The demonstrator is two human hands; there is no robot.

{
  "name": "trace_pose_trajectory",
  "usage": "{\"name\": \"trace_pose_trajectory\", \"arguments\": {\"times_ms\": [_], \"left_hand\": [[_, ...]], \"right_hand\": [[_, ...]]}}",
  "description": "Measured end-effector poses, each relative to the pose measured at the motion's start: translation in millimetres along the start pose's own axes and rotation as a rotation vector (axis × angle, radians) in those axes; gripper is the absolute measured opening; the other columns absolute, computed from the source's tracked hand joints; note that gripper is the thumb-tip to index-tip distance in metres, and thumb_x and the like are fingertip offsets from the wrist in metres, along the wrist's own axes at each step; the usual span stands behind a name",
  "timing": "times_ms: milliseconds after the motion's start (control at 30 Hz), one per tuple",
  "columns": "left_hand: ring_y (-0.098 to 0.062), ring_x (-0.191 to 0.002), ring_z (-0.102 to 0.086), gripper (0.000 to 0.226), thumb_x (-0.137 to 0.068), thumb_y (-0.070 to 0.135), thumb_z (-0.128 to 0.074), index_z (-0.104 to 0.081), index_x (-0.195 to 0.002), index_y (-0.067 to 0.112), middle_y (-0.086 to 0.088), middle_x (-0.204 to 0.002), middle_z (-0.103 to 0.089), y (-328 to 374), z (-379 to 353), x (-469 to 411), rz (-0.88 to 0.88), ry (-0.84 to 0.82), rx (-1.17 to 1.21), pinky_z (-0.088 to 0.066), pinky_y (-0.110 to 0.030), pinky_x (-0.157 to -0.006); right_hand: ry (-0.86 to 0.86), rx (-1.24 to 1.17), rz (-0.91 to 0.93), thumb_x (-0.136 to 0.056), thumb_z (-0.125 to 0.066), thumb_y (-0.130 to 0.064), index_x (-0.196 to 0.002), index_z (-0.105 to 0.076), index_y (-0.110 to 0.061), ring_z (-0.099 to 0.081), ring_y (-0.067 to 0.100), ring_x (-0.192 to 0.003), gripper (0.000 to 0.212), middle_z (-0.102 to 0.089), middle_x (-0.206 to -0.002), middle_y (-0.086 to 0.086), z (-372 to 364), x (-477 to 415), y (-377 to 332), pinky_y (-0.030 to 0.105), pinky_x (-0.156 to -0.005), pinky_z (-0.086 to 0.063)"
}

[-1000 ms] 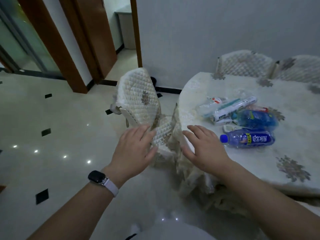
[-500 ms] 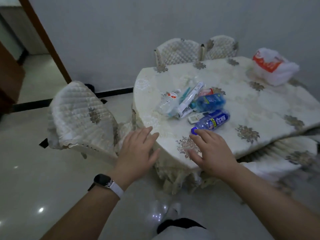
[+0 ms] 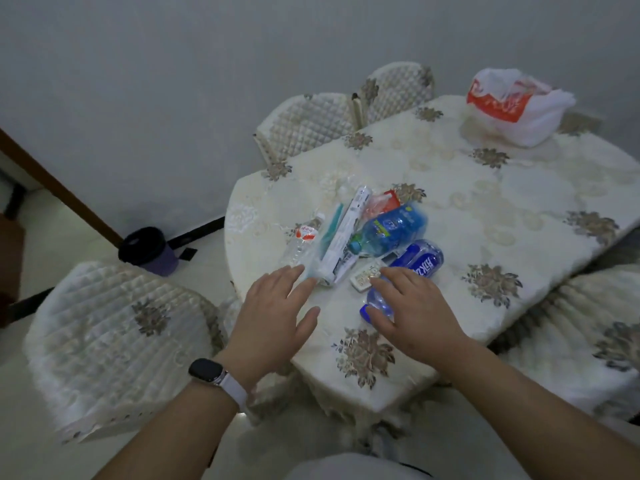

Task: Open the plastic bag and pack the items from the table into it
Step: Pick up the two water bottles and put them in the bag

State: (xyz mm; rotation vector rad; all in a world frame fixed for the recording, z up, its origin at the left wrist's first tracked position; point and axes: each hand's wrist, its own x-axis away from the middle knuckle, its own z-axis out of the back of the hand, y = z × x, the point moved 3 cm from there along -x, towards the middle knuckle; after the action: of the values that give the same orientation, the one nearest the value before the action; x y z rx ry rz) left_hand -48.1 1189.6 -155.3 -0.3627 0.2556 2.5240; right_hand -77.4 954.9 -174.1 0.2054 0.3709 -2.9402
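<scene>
Plastic bag point(image 3: 533, 116), white with red print, sits crumpled at the far right of the tabletop point(image 3: 485, 209), well apart from both hands and not held. Items lie clustered near the front left edge:
- a clear bottle point(image 3: 300, 241) with a red label
- a teal toothbrush point(image 3: 331, 223)
- a long white box point(image 3: 343, 237)
- a red packet point(image 3: 382, 201)
- a light blue bottle point(image 3: 389, 230) lying on its side
- a dark blue bottle point(image 3: 420, 261), also on its side
- a small white flat item point(image 3: 363, 277) (too blurred to identify)

Left hand point(image 3: 273, 317) is palm down over the tabletop edge, fingers point(image 3: 289, 277) straight and slightly spread, holding nothing. Its fingertips are just at the near end of the white box; contact unclear. Right hand point(image 3: 419, 317) is palm down over the neck end of the dark blue bottle, fingers point(image 3: 393, 276) extended and loosely spread, not wrapped around it. I cannot tell whether they touch the bottle. A smartwatch point(image 3: 207, 370) is on the left wrist. Quilted chairs point(image 3: 114, 337) stand around the table, and a dark bin point(image 3: 147, 251) stands on the floor by the wall.
</scene>
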Motion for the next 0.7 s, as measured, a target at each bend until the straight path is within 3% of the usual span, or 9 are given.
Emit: {"name": "trace_pose_trajectory", "arguments": {"times_ms": [367,567,700], "left_hand": [[-0.034,-0.117,-0.058,0.044,-0.089,0.038,-0.057,-0.063,-0.125,0.015,-0.012,-0.132,-0.06,13.8,-58.1,-100.9,-0.186,-0.142,0.045,-0.048,-0.046,-0.096],[-0.034,-0.112,-0.06,0.044,-0.09,0.037,-0.056,-0.063,-0.124,0.012,-0.015,-0.127,-0.062,-0.3,-97.2,-165.1,-0.302,-0.184,0.127,-0.05,-0.046,-0.093],[-0.032,-0.113,-0.059,0.047,-0.088,0.038,-0.056,-0.061,-0.127,0.013,-0.014,-0.129,-0.061,-5.7,-128.7,-211.1,-0.295,-0.28,0.223,-0.05,-0.044,-0.093]], "right_hand": [[0.065,-0.119,-0.293,-0.086,-0.054,-0.042,-0.117,-0.066,-0.014,-0.059,0.025,-0.108,0.044,-0.063,-0.119,0.007,-32.2,-14.0,71.0,0.038,-0.084,-0.051],[0.024,-0.177,-0.565,-0.086,-0.05,-0.051,-0.119,-0.062,-0.011,-0.058,0.028,-0.11,0.054,-0.062,-0.121,0.009,-55.0,-18.1,88.2,0.04,-0.087,-0.051],[-0.017,-0.341,-0.812,-0.093,-0.055,-0.045,-0.129,-0.052,-0.014,-0.053,0.026,-0.115,0.048,-0.055,-0.126,0.006,-73.2,-27.5,91.5,0.037,-0.092,-0.044]]}}
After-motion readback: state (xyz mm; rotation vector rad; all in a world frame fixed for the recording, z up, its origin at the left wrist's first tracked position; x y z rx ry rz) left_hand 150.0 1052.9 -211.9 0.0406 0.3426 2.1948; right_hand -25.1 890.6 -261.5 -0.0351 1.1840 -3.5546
